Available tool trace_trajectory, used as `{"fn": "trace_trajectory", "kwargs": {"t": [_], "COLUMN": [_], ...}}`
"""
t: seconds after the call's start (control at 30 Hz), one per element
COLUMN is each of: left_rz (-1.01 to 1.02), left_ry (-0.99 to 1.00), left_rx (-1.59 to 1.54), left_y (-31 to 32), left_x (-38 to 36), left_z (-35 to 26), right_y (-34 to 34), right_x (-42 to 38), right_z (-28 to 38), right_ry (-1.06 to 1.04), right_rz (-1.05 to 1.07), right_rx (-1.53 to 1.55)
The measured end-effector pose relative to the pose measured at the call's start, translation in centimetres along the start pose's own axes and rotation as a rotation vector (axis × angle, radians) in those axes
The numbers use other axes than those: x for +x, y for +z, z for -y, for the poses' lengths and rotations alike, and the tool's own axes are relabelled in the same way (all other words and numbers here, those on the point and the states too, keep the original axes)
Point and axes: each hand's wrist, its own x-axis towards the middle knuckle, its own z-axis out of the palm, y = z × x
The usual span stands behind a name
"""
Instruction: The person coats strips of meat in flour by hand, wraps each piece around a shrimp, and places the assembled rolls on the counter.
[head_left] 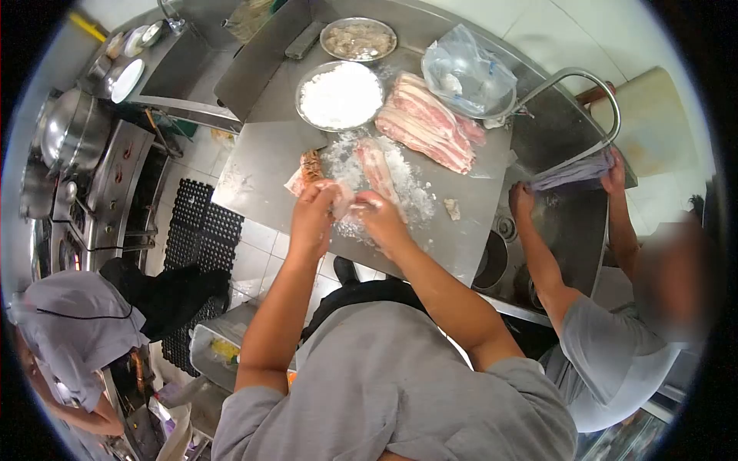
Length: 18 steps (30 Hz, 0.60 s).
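My left hand (311, 213) is closed, with its fingertips around a pale, powder-dusted piece of food (341, 200) whose exact kind I cannot tell. From the other side, my right hand (382, 223) pinches the same piece. Just beyond my right fingers, a strip of bacon (375, 165) lies in scattered white powder (411, 188) on the steel table (261, 161). A brown, mottled piece (310, 164) with a pink and white end rests beyond my left hand.
Behind the powder stand a bowl of white powder (340, 96) and a bowl of greyish pieces (358, 40). Stacked bacon slices (423, 123) lie beside a bag-lined bowl (469, 73). At right, a person holds a grey cloth (573, 170) over the sink (565, 230). Another person (81, 323) bends at left.
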Motion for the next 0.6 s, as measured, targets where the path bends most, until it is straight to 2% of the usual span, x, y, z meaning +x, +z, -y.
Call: {"fn": "trace_trajectory", "kwargs": {"t": [0.2, 0.3, 0.4, 0.5, 0.6], "left_rz": [0.083, 0.087, 0.105, 0.137, 0.134], "left_ry": [-0.071, 0.158, 0.367, 0.310, 0.357], "left_rx": [0.353, 0.838, 1.027, 1.011, 1.050], "left_y": [2.8, 3.0, 3.6, 3.7, 3.5], "left_x": [1.9, 3.0, 3.3, 3.7, 4.1], "left_z": [3.8, 5.1, 5.9, 6.1, 6.6], "right_y": [-6.2, -7.3, -7.7, -7.8, -7.7], "right_x": [-1.2, -1.3, -1.3, -1.7, -1.9], "right_z": [-0.6, -0.7, -1.2, -1.1, -0.1], "right_ry": [0.108, 0.136, 0.110, 0.071, 0.070], "right_rz": [-0.084, -0.127, -0.144, -0.146, -0.146], "right_rx": [0.106, 0.058, -0.080, -0.209, -0.279]}}
